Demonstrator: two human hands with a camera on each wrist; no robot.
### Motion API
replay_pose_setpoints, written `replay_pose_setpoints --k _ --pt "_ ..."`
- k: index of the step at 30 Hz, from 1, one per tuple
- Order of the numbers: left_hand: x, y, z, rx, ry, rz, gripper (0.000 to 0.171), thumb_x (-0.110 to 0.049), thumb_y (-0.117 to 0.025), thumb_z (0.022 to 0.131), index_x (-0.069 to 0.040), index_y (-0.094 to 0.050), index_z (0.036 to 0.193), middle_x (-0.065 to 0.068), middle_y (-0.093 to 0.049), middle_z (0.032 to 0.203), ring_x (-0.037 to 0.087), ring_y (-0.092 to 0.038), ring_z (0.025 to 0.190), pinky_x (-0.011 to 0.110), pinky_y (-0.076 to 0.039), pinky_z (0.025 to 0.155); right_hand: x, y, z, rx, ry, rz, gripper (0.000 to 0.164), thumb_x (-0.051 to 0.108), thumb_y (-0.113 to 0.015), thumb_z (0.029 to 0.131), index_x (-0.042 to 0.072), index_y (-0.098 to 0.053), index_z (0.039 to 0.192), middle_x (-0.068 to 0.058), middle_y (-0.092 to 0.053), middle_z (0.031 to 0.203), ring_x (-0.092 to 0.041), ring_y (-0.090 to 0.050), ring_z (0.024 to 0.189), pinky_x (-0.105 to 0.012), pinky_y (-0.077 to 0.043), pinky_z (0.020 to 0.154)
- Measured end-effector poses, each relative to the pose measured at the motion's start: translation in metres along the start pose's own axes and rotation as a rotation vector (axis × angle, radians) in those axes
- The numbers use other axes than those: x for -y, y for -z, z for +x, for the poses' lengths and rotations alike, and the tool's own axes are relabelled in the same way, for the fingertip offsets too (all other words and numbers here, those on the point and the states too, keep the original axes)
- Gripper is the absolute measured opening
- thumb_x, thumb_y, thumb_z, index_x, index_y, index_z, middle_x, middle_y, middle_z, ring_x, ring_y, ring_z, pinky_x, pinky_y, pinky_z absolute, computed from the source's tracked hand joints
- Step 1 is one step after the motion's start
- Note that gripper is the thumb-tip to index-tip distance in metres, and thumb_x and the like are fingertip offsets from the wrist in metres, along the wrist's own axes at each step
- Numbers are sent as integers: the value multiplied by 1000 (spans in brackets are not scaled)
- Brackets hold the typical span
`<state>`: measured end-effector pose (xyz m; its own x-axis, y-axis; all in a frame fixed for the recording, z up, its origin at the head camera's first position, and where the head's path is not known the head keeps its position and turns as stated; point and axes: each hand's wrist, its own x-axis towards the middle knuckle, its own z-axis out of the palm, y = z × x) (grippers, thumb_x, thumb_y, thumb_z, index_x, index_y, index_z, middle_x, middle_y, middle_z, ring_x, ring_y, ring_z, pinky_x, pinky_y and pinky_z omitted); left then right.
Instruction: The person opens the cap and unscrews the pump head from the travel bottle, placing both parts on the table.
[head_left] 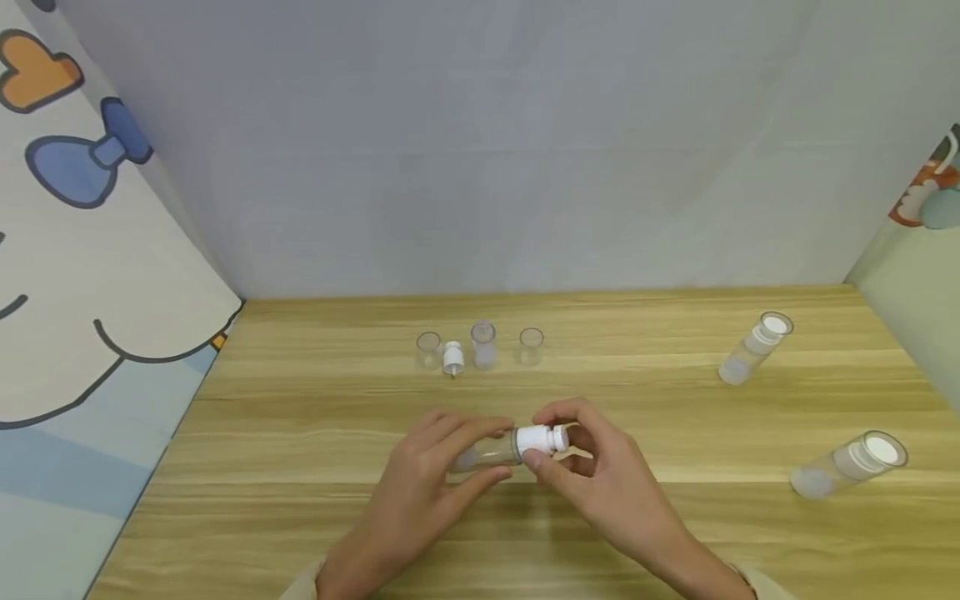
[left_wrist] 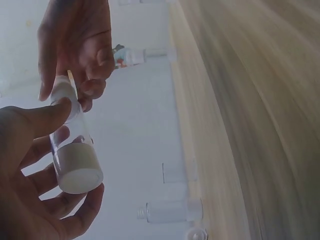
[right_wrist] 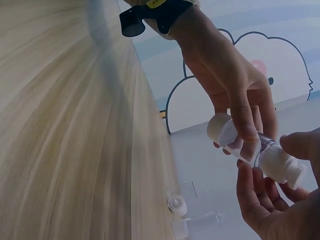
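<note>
My left hand (head_left: pixel 427 467) grips the clear body of a small pump bottle (head_left: pixel 495 451), which lies on its side just above the table. The bottle's white base (left_wrist: pixel 80 167) points left, out past the fingers. My right hand (head_left: pixel 618 475) pinches the white pump head (head_left: pixel 534 439) at the bottle's right end between thumb and fingers. The pump head sits against the bottle's neck; whether it is threaded tight I cannot tell. In the right wrist view the pump head (right_wrist: pixel 280 165) shows its nozzle, with no clear cap over it.
Behind the hands stand two clear caps (head_left: pixel 429 350) (head_left: pixel 531 346), a loose white pump head (head_left: pixel 453 358) and a clear bottle without a pump (head_left: pixel 484 346). Two capped pump bottles (head_left: pixel 756 347) (head_left: pixel 849 464) stand at the right. A pale curtain (head_left: pixel 525 167) hangs behind the wooden table (head_left: pixel 300 350).
</note>
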<state>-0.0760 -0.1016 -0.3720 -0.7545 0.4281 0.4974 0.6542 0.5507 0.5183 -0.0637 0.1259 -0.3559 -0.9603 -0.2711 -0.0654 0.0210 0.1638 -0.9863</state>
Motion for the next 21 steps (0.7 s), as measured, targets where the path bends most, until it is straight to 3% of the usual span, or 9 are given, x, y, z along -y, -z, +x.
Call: replay_pose_setpoints --k 4,12,17,21 --pt "-2 -5 1 -48 -26 -62 44 -22 -87 84 -17 -72 126 -5 -76 117 12 -68 108 30 -59 92 -2 -3 -2 -61 62 51 37 19 -79 94 11 -58 125 -15 -64 125 -21 -72 102 -30 -64 84" --pt "-2 -13 2 -160 -103 -253 50 -10 -91 75 -9 -73 122 4 -78 111 16 -73 97 23 -60 88 -6 -13 -3 -195 337 71 34 -3 -78 90 3 -63 120 -4 -65 115 -13 -64 95 -20 -54 85" --pt "-4 -15 2 -151 -130 -403 51 -3 -88 76 -1 -73 124 12 -79 114 21 -76 102 25 -62 89 -9 -14 -2 -197 482 144 37 -12 -80 82 -7 -64 116 2 -66 112 -11 -64 103 -19 -54 94" --pt "-6 -16 3 -116 -168 -496 47 -4 -81 84 5 -70 129 18 -78 116 22 -77 102 32 -64 86 -11 -12 -2 -180 606 173 38 -13 -79 81 -10 -67 117 2 -70 116 -11 -65 107 -22 -54 101"
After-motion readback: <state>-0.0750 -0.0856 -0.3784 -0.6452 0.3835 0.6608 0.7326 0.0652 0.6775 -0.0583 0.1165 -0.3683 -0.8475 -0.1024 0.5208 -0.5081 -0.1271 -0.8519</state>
